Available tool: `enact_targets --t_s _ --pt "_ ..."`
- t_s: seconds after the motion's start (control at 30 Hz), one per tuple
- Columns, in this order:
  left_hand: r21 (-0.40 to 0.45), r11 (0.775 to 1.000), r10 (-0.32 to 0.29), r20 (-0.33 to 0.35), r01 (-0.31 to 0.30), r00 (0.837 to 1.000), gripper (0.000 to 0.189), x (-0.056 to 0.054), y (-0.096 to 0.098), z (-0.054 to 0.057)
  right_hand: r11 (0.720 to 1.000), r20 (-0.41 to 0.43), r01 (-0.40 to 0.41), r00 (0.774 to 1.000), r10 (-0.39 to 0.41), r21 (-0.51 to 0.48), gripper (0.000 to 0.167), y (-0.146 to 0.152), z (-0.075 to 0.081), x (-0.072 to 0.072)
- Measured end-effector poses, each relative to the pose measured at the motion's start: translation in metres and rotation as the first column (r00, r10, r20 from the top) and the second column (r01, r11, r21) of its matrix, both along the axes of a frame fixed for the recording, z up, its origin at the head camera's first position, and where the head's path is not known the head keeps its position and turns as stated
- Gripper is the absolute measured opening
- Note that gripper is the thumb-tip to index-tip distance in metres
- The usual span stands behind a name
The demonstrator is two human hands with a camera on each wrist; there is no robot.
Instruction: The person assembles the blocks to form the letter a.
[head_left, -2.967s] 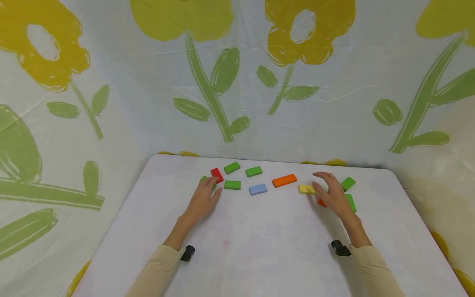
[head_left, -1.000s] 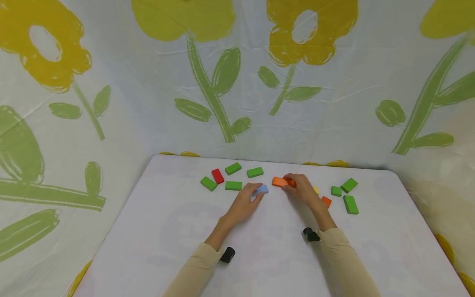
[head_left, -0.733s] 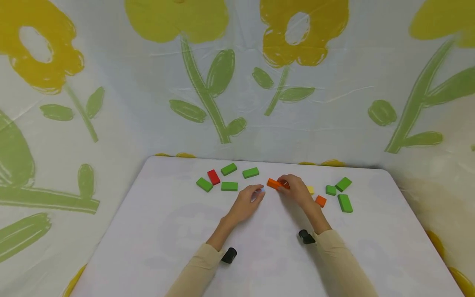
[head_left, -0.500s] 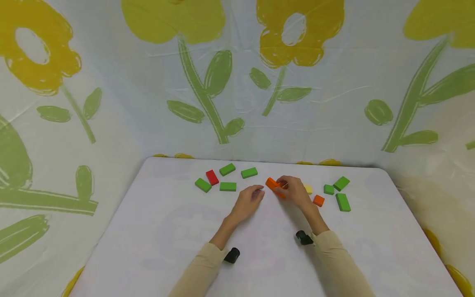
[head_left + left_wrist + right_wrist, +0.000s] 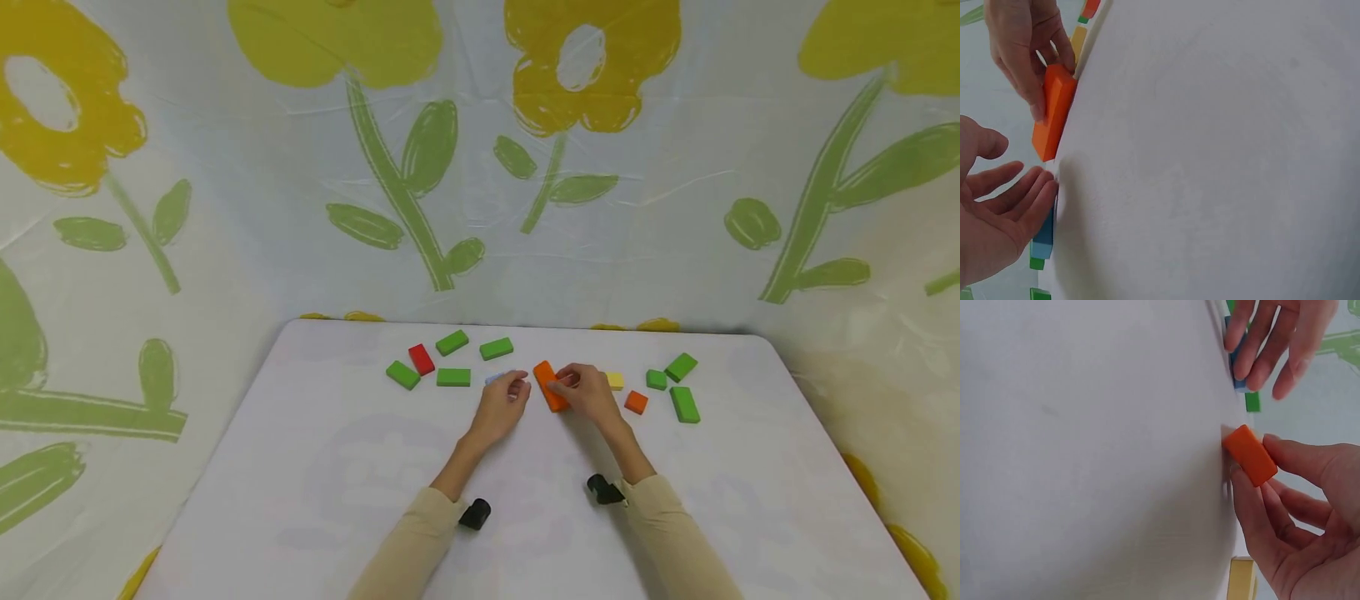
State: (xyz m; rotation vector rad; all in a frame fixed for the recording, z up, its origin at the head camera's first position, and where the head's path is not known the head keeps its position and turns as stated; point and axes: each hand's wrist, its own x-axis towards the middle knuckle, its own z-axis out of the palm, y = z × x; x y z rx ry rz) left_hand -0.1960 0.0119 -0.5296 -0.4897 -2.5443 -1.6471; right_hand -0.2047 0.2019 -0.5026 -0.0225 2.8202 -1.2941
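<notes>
The step in hand seems to be turning the orange block (image 5: 544,377), pinched by the right hand (image 5: 591,395) near the middle of the far edge of the desk (image 5: 525,517). The left hand (image 5: 500,412) holds nothing, its fingers loose beside the blue block (image 5: 1044,239). Next calls, probably, for steady grip. One second ago the orange block lay roughly along this edge; now it points toward the near edge.

In the head view, the table (image 5: 525,517) spreads at 6 o'clock. Behind it, creased cloth (image 5: 600,275) rises toward 12, printed with flowers (image 5: 93,67) at 10, 11, 1 and 2, green leaves (image 5: 365,227) below them.
</notes>
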Motion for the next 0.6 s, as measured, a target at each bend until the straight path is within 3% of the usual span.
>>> enact_targets --t_s 0.33,0.6 --pt "-0.06 0.998 0.015 -0.036 -0.018 0.999 0.029 -0.004 0.004 -0.001 0.999 0.065 0.046 0.997 -0.045 -0.02 0.028 -0.003 -0.005 0.006" --pt "-0.114 0.992 -0.062 0.011 0.063 0.998 0.038 -0.012 0.006 -0.002 0.998 0.119 0.057 0.991 -0.058 0.007 0.03 -0.007 -0.005 0.008"
